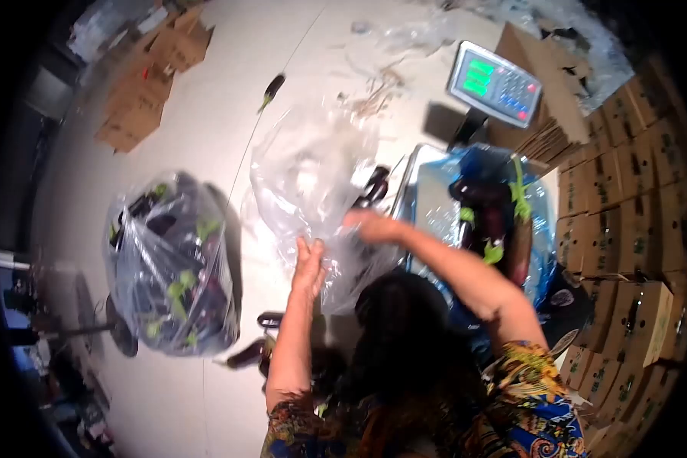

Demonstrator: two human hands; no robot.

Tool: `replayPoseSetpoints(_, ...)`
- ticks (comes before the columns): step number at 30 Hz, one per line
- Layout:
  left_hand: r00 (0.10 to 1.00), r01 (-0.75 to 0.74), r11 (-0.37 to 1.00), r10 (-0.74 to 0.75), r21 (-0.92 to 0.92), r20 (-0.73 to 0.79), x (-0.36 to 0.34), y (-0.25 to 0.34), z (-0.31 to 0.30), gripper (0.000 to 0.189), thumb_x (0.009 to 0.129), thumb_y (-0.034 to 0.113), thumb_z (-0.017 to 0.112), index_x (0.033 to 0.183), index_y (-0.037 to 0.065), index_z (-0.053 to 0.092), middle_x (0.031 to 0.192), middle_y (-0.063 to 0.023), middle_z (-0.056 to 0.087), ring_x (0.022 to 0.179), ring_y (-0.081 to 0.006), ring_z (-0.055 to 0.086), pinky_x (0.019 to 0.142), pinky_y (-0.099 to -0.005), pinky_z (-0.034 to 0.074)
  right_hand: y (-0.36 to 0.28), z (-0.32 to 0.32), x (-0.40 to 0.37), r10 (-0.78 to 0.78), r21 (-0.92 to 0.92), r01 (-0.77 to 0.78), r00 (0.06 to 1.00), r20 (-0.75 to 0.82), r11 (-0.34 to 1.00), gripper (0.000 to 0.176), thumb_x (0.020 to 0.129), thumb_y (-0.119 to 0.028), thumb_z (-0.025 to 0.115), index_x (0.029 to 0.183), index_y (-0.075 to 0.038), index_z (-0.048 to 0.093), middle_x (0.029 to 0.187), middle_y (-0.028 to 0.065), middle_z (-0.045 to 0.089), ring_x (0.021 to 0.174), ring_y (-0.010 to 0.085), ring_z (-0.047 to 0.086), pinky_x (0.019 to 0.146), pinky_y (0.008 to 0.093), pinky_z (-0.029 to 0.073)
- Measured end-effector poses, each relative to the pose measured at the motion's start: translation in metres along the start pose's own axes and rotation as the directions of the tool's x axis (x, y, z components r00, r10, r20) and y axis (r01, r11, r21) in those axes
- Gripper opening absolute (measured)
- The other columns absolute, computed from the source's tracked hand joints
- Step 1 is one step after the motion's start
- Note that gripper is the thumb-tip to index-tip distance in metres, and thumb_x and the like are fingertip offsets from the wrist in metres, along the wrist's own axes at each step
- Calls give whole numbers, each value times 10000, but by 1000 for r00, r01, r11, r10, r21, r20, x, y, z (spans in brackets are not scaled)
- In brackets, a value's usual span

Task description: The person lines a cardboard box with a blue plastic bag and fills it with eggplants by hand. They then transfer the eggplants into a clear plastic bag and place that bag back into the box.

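A large clear plastic bag [305, 164] billows out ahead of me over the floor. My left hand [309, 266] pinches its near side, fingers closed on the film. Closed too, my right hand [370, 227] grips the bag a little further right. Dark eggplants [374, 187] lie just beyond my right hand, partly behind the film. More eggplants [250, 353] rest on the floor beside my left forearm. To my right, a blue plastic liner [542, 221] on the scale holds several eggplants [485, 210] with green stems.
A filled clear bag of eggplants [179, 275] stands at left. One eggplant [273, 90] lies further off on the floor. The scale's display [496, 82] is lit green. Stacked cardboard boxes [626, 198] line the right side; other cartons [141, 99] stand at upper left.
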State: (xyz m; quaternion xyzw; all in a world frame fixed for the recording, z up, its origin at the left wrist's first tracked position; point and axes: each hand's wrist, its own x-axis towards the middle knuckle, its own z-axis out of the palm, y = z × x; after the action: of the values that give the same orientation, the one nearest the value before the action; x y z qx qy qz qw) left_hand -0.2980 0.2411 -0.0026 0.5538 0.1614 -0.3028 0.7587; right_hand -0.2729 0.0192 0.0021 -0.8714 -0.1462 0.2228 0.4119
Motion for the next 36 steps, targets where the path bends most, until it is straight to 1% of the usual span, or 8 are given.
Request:
replayPoseSetpoints(3,994,-26,999,28,22,-103,32,13,47,645,889,163,606,1427,74,261,1365,-156,426,1168,-274,508,866,-413,490,-62,-13,-32,-58,486,27,997,50,874,432,785,-56,530,1217,-67,558,1238,165,556,1185,268,510,988,345,408)
replayPoseSetpoints(6,981,-182,983,179,-31,-79,42,39,45,332,833,-11,556,1159,40,594,1070,-125,639,924,-207,623,813,-319,498,-113,-72,-31,130,-10,-133,944,303,991,396,815,-127,572,1205,-63,557,1239,174,559,1169,303,524,942,368,439)
replayPoseSetpoints(13,913,-299,897,168,327,372,-23,124,11,232,829,-33,512,1016,-8,646,936,-102,658,838,-185,632,703,-296,527,-148,-135,-35,-430,-582,102,776,-461,807,710,763,-435,708,1347,-110,467,1370,175,459,1238,350,451,1036,423,356)
replayPoseSetpoints(20,921,-100,756,316,-647,227,13,110,14,292,920,164,454,1158,26,550,1088,-113,604,925,-233,622,761,-344,548,-55,-7,-7,-45,829,105,994,-96,550,655,821,-278,691,1378,-64,421,1361,176,443,1270,255,413,1069,354,325)
replayPoseSetpoints(25,846,-520,851,525,-76,94,-38,149,49,391,870,50,454,1256,7,492,1226,-143,535,1091,-263,545,918,-386,479,-81,-16,-1,-50,912,225,974,-221,343,548,843,-243,667,1316,-50,470,1250,136,519,1175,215,487,1006,348,390)
replayPoseSetpoints(31,500,-634,56,791,772,353,-81,140,39,736,654,27,741,1324,-20,440,1372,-253,397,1259,-371,419,1089,-407,332,-56,-37,13,-229,685,496,865,-447,534,514,865,-245,654,1302,-35,482,1224,99,556,1123,183,534,964,348,438)
replayPoseSetpoints(34,725,-624,313,574,716,380,-59,109,7,625,627,124,818,1186,-13,574,1224,-212,569,1142,-331,537,973,-438,414,-133,-25,-8,-61,948,316,948,-313,46,452,930,-171,572,1347,-42,456,1272,73,553,1142,177,537,966,336,440)
replayPoseSetpoints(36,748,-588,518,641,622,172,-67,107,-2,455,734,155,759,1145,28,613,1147,-166,627,1068,-305,586,943,-444,429,-200,-68,-28,-70,939,80,996,-60,336,518,932,-153,560,1408,-75,373,1347,71,490,1224,183,476,1028,329,391)
